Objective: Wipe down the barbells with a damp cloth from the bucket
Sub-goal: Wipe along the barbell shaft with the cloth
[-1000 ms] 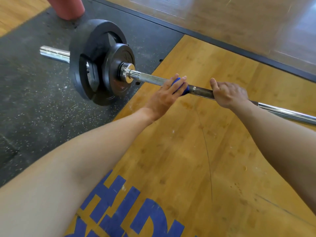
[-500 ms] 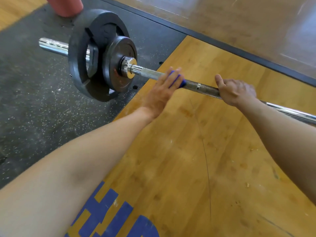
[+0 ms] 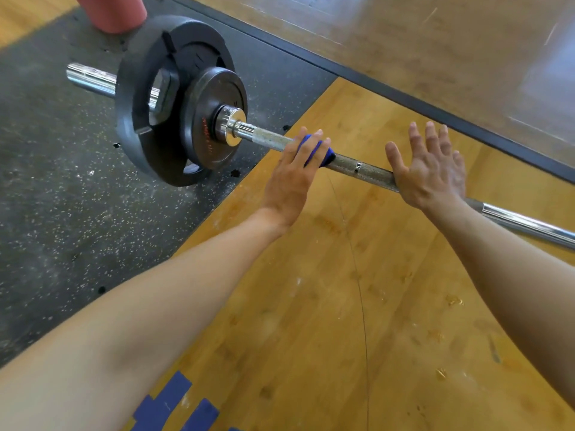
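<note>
Head view: long steel barbell [image 3: 370, 172] w/ knurled grey shaft lies on the floor, running from upper left to right edge. Its left end carries two black round weight plates [image 3: 174, 104], larger one outside, smaller one inside, w/ a shiny chrome collar [image 3: 228, 127] just inside them and the bare chrome sleeve end [image 3: 90, 79] sticking out past them on the left. Plates sit on the dark speckled rubber floor mat [image 3: 62, 188]; the shaft crosses over the yellow-brown wooden platform [image 3: 311, 306], which has blue painted lettering [image 3: 174, 405] at the bottom edge. Left hand [image 3: 295, 175] lies over the shaft a bit inboard of the collar, fingers straight and close together, pressing a small blue damp cloth [image 3: 314, 150] onto the bar; cloth shows between and just past the fingers, wrapped on the knurling. Right hand [image 3: 429, 169] is further right along the bar, fingers spread and straight, pointing away from the camera, palm base at the shaft, not curled round it. Both forearms are bare. A pinkish-red rounded object [image 3: 112, 10] stands on the mat at top left, cut off by the frame; can't tell what it is. Beyond the dark platform border [image 3: 404, 98] lies paler glossy wood flooring [image 3: 404, 32].
</note>
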Motion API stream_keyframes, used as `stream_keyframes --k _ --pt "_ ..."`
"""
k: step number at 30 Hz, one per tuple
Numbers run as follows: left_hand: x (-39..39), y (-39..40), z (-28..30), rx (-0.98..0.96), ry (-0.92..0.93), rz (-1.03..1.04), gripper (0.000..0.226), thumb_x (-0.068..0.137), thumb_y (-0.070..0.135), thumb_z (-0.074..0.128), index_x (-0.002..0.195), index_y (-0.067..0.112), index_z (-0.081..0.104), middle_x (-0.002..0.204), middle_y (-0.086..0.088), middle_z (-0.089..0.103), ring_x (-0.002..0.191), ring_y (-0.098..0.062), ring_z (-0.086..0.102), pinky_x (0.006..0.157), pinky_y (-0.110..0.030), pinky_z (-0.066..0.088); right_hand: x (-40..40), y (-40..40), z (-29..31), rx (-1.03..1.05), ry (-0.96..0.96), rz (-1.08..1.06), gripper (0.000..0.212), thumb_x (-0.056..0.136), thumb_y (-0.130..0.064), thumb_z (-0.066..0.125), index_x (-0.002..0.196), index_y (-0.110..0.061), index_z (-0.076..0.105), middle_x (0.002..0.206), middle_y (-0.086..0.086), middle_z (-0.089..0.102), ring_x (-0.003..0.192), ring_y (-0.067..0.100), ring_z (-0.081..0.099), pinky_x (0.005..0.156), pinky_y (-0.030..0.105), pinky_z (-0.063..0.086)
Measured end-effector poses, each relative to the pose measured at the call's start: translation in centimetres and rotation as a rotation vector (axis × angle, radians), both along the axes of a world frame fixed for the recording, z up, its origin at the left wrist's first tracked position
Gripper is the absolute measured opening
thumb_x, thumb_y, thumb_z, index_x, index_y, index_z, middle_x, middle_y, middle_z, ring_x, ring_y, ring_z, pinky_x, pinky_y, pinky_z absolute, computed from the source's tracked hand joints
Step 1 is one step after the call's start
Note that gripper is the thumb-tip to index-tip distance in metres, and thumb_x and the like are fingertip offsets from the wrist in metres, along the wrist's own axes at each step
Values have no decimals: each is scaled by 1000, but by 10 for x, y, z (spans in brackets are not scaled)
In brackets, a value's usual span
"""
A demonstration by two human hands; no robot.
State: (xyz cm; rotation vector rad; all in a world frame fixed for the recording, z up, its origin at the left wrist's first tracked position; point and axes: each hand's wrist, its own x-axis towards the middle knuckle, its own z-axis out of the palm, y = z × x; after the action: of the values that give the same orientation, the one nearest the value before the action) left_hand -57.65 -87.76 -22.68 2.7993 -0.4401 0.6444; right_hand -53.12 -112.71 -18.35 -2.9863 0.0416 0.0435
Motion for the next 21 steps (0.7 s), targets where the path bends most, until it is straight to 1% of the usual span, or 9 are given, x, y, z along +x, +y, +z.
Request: stream_keyframes --k 2,4,6,8,9,11,13,17,21 --pt "-1 -22 0 -19 -15 37 69 89 -18 41 154 3 38 159 -12 39 152 -39 24 120 -47 35 1 0 -1 4 -29 4 86 92 -81 3 162 -32 5 171 0 0 157 19 -6 126 50 7" --pt "-5 -49 1 56 -55 -51 65 91 -13 28 153 1 41 157 -13 43 149 -40 29 119 -46 36 1 0 -1 0 -45 4 87 91 -82 3 162 -32 3 171 0 -2 156 19 -7 126 51 6" --pt "-4 -49 3 122 -57 -185 64 93 -9 22 153 2 42 156 -13 44 148 -39 34 118 -47 38 2 1 -1 0 -46 3 88 90 -83 2 162 -32 2 171 0 -3 156 19 -8 126 51 5" --pt "-1 -22 5 129 -3 -232 66 92 -12 26 154 5 40 158 -12 42 149 -37 32 120 -47 36 1 2 -1 -2 -33 9 88 90 -83 1 162 -33 1 171 0 -3 156 19 -10 126 51 3" --pt "1 -6 5 104 15 -197 69 90 -15 31 154 6 40 158 -12 41 150 -36 31 119 -47 37 0 2 -2 -4 -30 11 88 90 -83 1 162 -33 1 171 0 -3 156 19 -10 126 51 2" --pt "2 15 5 37 45 -42 73 86 -18 37 155 7 40 159 -11 40 151 -36 28 117 -47 40 -3 1 -2 -10 -39 6 88 90 -84 1 162 -33 1 171 0 -3 156 19 -10 126 51 1" --pt "-2 2 6 -23 32 70 70 86 -17 39 153 5 42 156 -11 42 151 -38 27 117 -48 40 -6 2 -2 -8 -38 7 88 90 -83 2 162 -33 1 171 0 -2 156 19 -9 126 51 1" --pt "-12 -47 0 66 -52 -96 65 88 -13 32 150 2 45 153 -12 48 147 -39 33 119 -48 35 -13 4 -2 -24 -51 1 88 90 -83 1 162 -32 2 171 1 -1 156 19 -8 126 50 1" --pt "-16 -10 10 136 -1 -182 69 88 -12 41 154 9 42 156 -7 44 148 -34 36 118 -43 39 -20 7 0 -35 -43 33 94 86 -88 -2 162 -33 4 171 1 3 157 21 -4 126 52 5"
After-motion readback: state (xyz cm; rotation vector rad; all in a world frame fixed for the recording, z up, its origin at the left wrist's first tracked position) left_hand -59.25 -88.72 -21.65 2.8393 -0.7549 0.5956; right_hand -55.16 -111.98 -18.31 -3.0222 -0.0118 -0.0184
